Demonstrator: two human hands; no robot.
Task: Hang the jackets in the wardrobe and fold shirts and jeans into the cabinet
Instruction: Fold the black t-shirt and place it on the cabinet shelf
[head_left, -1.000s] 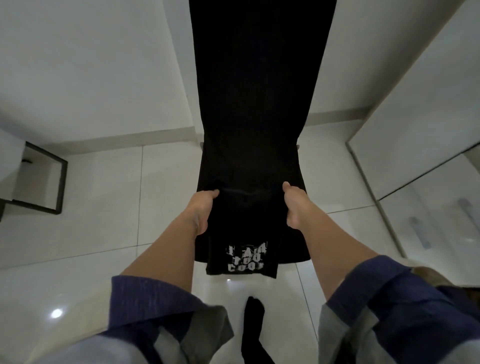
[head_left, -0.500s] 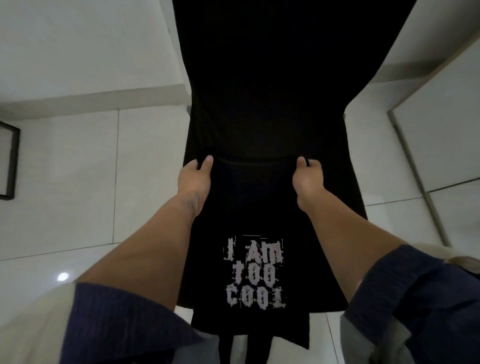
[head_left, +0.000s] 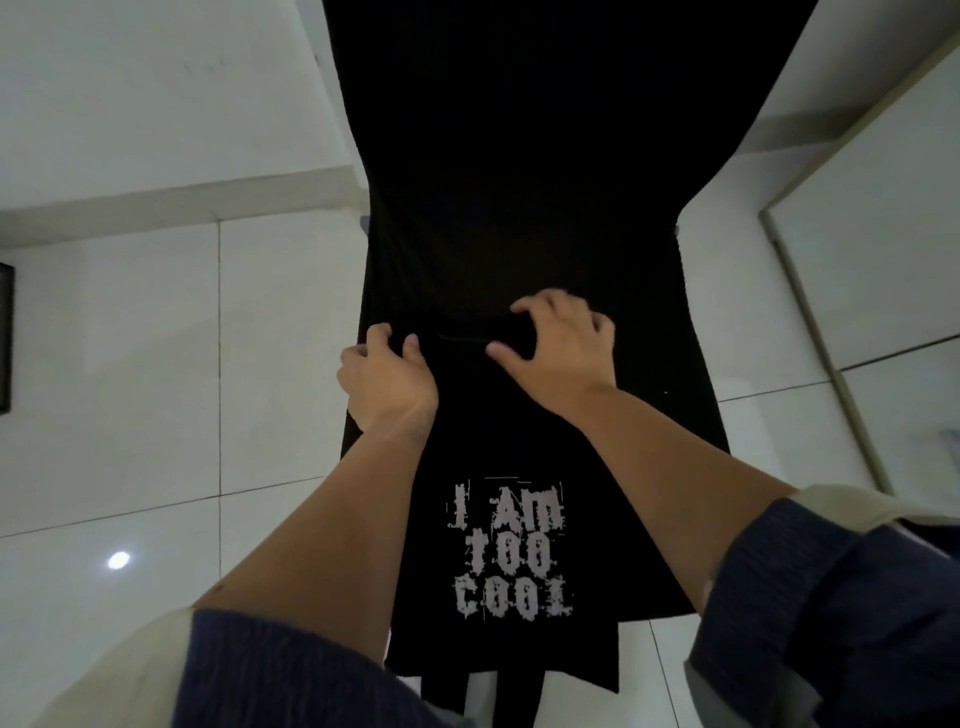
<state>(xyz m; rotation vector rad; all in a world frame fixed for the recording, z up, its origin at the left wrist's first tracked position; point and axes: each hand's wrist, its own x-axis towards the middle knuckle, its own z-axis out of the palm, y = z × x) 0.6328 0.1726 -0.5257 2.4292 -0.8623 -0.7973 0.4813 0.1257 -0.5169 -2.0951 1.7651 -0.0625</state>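
Observation:
A black shirt (head_left: 519, 208) with the white print "I AM TOO COOL" (head_left: 511, 551) lies stretched over a black surface in front of me, its printed part hanging toward me. My left hand (head_left: 387, 379) pinches the fabric at the shirt's left edge along a fold line. My right hand (head_left: 563, 345) sits on the middle of the fold line with fingers curled and spread, pressing or gathering the cloth. Whether it grips the cloth is unclear.
White glossy floor tiles (head_left: 156, 389) lie on both sides. A white wall (head_left: 156, 104) stands to the far left, and a white cabinet front (head_left: 883, 182) to the right. A dark frame edge (head_left: 5, 338) shows at far left.
My right hand has moved left from the shirt's right side toward the middle of the fold. My left hand has kept its hold on the left edge. The view has moved closer.

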